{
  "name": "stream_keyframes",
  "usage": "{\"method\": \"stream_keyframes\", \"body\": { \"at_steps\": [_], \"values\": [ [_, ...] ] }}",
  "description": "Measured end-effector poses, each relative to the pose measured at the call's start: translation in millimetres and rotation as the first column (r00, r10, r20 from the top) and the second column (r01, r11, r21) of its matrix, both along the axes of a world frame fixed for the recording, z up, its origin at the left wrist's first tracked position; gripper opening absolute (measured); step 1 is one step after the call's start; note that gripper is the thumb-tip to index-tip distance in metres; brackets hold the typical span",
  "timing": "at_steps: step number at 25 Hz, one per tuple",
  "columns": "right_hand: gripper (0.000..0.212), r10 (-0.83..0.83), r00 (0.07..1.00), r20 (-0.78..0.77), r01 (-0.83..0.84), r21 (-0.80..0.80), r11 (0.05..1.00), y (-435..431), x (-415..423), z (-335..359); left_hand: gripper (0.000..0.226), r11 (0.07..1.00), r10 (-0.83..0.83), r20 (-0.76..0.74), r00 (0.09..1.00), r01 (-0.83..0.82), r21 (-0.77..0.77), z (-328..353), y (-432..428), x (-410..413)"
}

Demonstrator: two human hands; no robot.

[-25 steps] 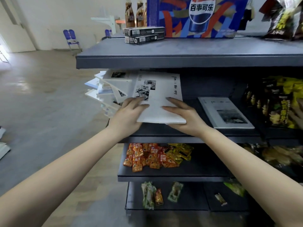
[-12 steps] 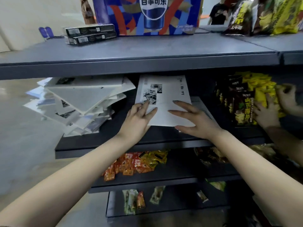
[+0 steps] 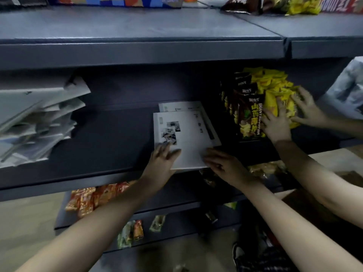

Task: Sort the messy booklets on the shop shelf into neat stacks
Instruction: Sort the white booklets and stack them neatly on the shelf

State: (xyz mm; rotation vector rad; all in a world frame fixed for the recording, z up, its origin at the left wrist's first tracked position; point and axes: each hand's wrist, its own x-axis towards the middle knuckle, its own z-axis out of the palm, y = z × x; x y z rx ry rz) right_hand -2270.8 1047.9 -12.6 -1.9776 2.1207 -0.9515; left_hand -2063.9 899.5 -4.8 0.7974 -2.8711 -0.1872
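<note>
1. Pressing flat on the top booklet [image 3: 186, 138], my left hand [image 3: 161, 161] lies over its 7 o'clock corner with the fingers straight and close together, gripping nothing.
2. My right hand [image 3: 222, 165] lies at the booklet's 5 o'clock corner. Its fingers are stretched out and spread, tips on the white cover, and it grips nothing either.
3. I see this booklet face up on the middle shelf [image 3: 102, 142], its near edge close to the shelf's front lip. Small dark pictures are printed toward its 9 o'clock side.
4. It rests on a second booklet [image 3: 188, 106], which pokes out at 12 o'clock and along the 3 o'clock edge, so the two are not squared.
5. At 9 o'clock from this pair, well apart on the same shelf, sits the pile [image 3: 37, 122] of booklets, tilted and fanned, with corners jutting toward 3 o'clock.
6. At 3 o'clock from the pair stand dark snack bags [image 3: 249, 118], with yellow bags [image 3: 275, 85] behind and beside them.
7. The other person's hands [image 3: 277, 124] rest on those bags, one where dark meets yellow, the other further toward 3 o'clock on a yellow bag. Their arms enter from 4 o'clock.
8. At 7 o'clock, orange packets [image 3: 94, 197] lie heaped on the lower shelf [image 3: 172, 195].
9. At 12 o'clock the upper shelf [image 3: 137, 50] overhangs everything.
10. My feed is blurred, so I cannot read the print on the covers.
</note>
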Motion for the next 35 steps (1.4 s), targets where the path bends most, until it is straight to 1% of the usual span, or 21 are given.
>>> {"method": "stream_keyframes", "body": {
  "at_steps": [2, 5, 8, 9, 11, 12, 15, 17, 19, 22, 24, 25, 28, 31, 35],
  "values": [
    [0.027, -0.043, 0.999, -0.005, 0.043, -0.001, 0.999, 1, -9, 0, 0.073, 0.999, 0.028, 0.013, 1.000, -0.029, 0.043, 0, 0, -12],
    [0.045, -0.139, 0.985, -0.105, 0.133, -0.068, 0.989, -6, -16, 2, 0.082, 0.997, 0.052, 0.044, 0.998, -0.054, 0.059, 2, -3, -26],
    [0.045, -0.193, 0.958, -0.211, 0.168, -0.130, 0.977, -15, -19, -3, 0.093, 0.998, 0.054, 0.062, 0.997, -0.056, 0.029, 5, -9, -34],
    [0.044, -0.200, 0.962, -0.187, 0.184, -0.101, 0.978, -19, -20, -4, 0.092, 0.997, 0.066, 0.062, 0.996, -0.068, 0.027, 5, -12, -37],
    [0.039, -0.230, 0.969, -0.087, 0.229, -0.022, 0.973, -27, -25, -5, 0.082, 0.995, 0.088, 0.065, 0.994, -0.090, 0.038, 4, -15, -45],
    [0.039, -0.244, 0.968, -0.053, 0.245, 0.010, 0.970, -32, -27, -5, 0.082, 0.994, 0.098, 0.061, 0.993, -0.101, 0.041, 2, -17, -49],
    [0.039, -0.258, 0.966, -0.015, 0.258, 0.028, 0.966, -44, -30, -3, 0.096, 0.992, 0.123, 0.000, 0.992, -0.123, 0.008, -5, -21, -58],
    [0.038, -0.281, 0.960, 0.009, 0.281, 0.034, 0.959, -48, -30, -2, 0.097, 0.992, 0.127, -0.023, 0.992, -0.127, 0.019, -5, -25, -61],
    [0.039, -0.310, 0.951, -0.002, 0.309, 0.053, 0.950, -50, -30, -4, 0.097, 0.989, 0.130, -0.013, 0.991, -0.129, 0.066, -3, -31, -63],
    [0.041, -0.325, 0.941, -0.099, 0.334, 0.100, 0.937, -51, -26, -2, 0.102, 0.986, 0.140, -0.090, 0.986, -0.131, 0.099, -3, -35, -66],
    [0.046, -0.334, 0.926, -0.179, 0.360, 0.145, 0.922, -51, -23, -3, 0.094, 0.982, 0.167, -0.148, 0.975, -0.151, 0.111, -6, -33, -66],
    [0.048, -0.346, 0.919, -0.189, 0.375, 0.149, 0.915, -50, -21, -3, 0.087, 0.981, 0.178, -0.173, 0.969, -0.161, 0.112, -7, -32, -65],
    [0.044, -0.341, 0.925, -0.165, 0.369, 0.186, 0.911, -49, -23, -2, 0.075, 0.971, 0.212, -0.189, 0.959, -0.185, 0.149, -11, -35, -65],
    [0.046, -0.311, 0.938, -0.151, 0.339, 0.226, 0.913, -53, -26, 2, 0.079, 0.957, 0.250, -0.216, 0.944, -0.207, 0.201, -14, -43, -64],
    [0.050, -0.232, 0.967, -0.108, 0.252, 0.251, 0.934, -58, -26, 7, 0.068, 0.963, 0.233, -0.221, 0.947, -0.192, 0.191, -10, -42, -64]
  ]
}}
